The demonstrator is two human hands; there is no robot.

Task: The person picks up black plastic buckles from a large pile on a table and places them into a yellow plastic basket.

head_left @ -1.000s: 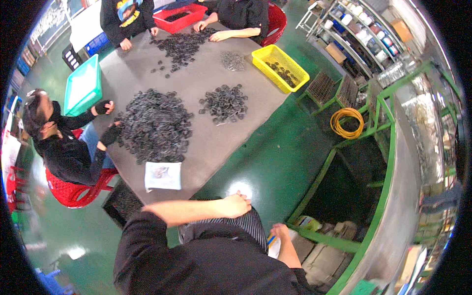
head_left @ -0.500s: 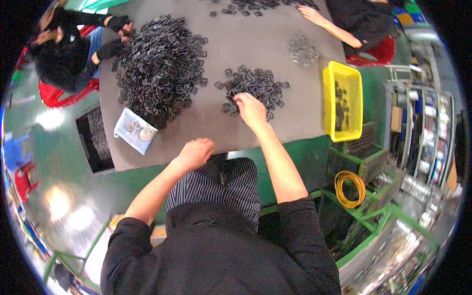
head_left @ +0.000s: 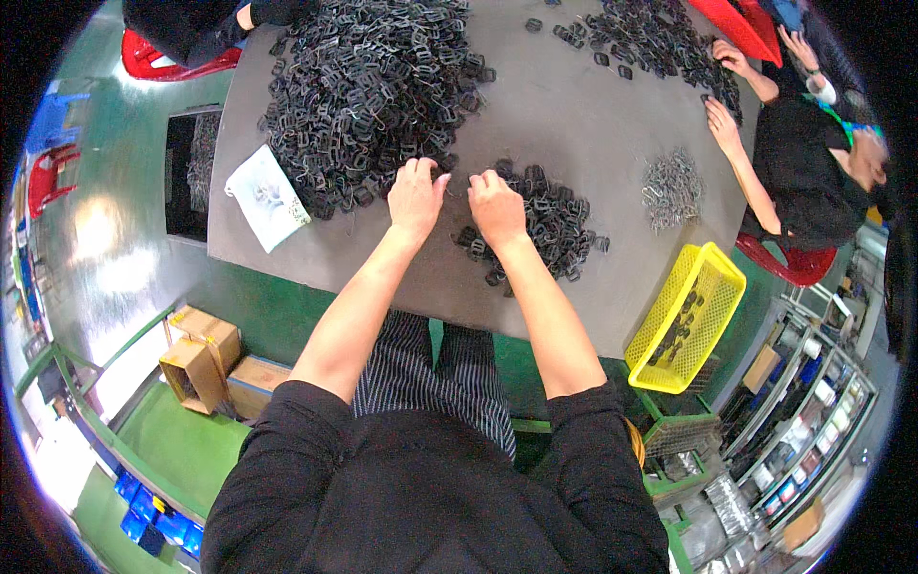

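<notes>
A large heap of small black plastic buckles (head_left: 368,86) covers the left part of the table. At its near right edge is my left hand (head_left: 416,199), fingers bent and drawn together; anything between the fingertips is hidden. My right hand (head_left: 497,210) is level with it, a short gap away, its fingers curled down at the left side of a smaller pile of black buckles (head_left: 555,225). What the right fingers hold, if anything, cannot be made out. Thin metal pieces poke out among the parts.
Left of the big heap lies a plastic bag (head_left: 266,196). A pile of thin metal pieces (head_left: 672,191) and a yellow basket (head_left: 684,320) with black parts stand on the right. One person's hands (head_left: 727,120) work at the far right pile; another person's arm shows at upper left.
My left hand has moved from the table's front edge up to the big heap, beside my right hand. The view has shifted, and the right hand is still at the small pile.
</notes>
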